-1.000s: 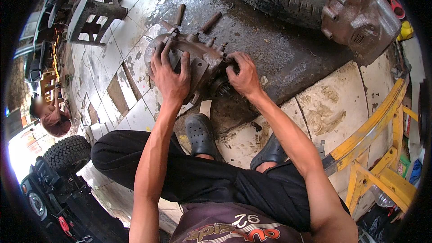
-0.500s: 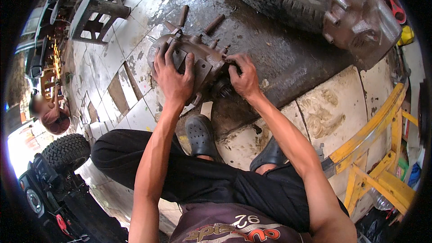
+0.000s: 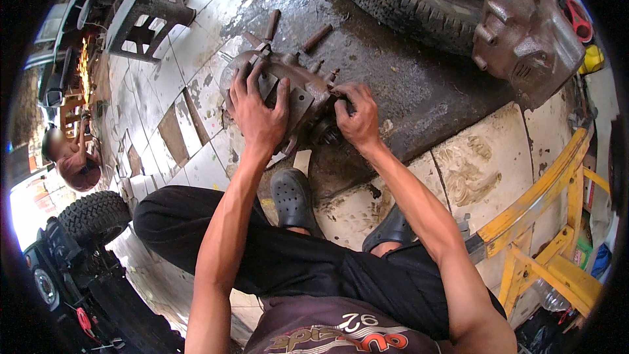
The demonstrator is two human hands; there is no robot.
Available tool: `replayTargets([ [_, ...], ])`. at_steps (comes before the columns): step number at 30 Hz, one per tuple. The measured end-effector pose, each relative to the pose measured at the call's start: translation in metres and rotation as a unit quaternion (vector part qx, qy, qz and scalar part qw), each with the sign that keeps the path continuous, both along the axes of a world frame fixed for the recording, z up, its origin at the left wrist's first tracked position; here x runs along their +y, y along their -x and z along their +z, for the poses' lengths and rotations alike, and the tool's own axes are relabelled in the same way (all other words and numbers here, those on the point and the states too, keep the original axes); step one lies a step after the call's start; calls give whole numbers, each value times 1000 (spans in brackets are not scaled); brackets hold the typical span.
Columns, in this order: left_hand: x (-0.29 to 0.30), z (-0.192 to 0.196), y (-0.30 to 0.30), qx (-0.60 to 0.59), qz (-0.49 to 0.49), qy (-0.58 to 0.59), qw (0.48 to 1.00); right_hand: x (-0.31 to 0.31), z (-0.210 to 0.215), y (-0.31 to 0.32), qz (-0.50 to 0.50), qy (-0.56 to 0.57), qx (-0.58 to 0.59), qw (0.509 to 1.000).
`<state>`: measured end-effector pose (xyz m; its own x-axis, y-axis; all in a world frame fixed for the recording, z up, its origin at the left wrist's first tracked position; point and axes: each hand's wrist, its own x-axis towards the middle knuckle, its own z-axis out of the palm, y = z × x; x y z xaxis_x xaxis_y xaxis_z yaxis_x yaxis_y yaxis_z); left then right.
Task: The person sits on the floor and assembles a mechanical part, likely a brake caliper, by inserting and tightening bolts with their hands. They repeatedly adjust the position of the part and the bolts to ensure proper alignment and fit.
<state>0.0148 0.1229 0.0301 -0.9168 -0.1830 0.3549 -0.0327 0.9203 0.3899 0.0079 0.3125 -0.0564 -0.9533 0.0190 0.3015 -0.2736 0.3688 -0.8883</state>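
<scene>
A greasy metal gearbox housing (image 3: 303, 80) lies on the floor in front of me, with rods and several bolts sticking out of its far side. My left hand (image 3: 259, 106) grips its top, the fingers and thumb straddling a flat plate with holes. At the housing's right edge my right hand (image 3: 357, 110) is closed in a pinch. Between its thumb and fingertips is a small bolt-like piece (image 3: 337, 92), mostly covered by the fingers. Below the housing, between my hands, a dark round toothed part (image 3: 324, 132) shows.
A big tyre (image 3: 413, 10) and a second brown metal casing (image 3: 524, 33) lie at the far right. To the right stands a yellow metal frame (image 3: 540, 190). At far left are a plastic stool (image 3: 144, 19) and a person (image 3: 78, 160) near flying sparks. My clogs (image 3: 293, 198) stand close below.
The whole view has shifted slightly. My right fingers have curled a little differently at the housing's edge, while my left hand stays in the same place on it.
</scene>
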Motion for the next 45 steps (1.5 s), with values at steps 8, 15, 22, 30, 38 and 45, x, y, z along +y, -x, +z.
replayTargets([
  [8, -1, 0, -1, -4, 1, 0, 1000, 4, 1, -2, 15, 42, -8, 999],
  [15, -1, 0, 0, -4, 2, 11, 1000, 7, 3, 3, 16, 33, -13, 999],
  [22, -2, -2, -1, -6, 5, 12, 1000, 3, 5, 3, 6, 44, -18, 999],
  [30, -1, -3, 0, 1, 2, 14, 1000, 12, 5, -1, 27, 19, -27, 999],
  [38, 0, -1, 0, -3, 3, 10, 1000, 8, 6, -2, 14, 59, -19, 998],
  [45, 0, 1, -2, -9, 5, 10, 1000, 8, 10, -5, 23, 35, -26, 999],
])
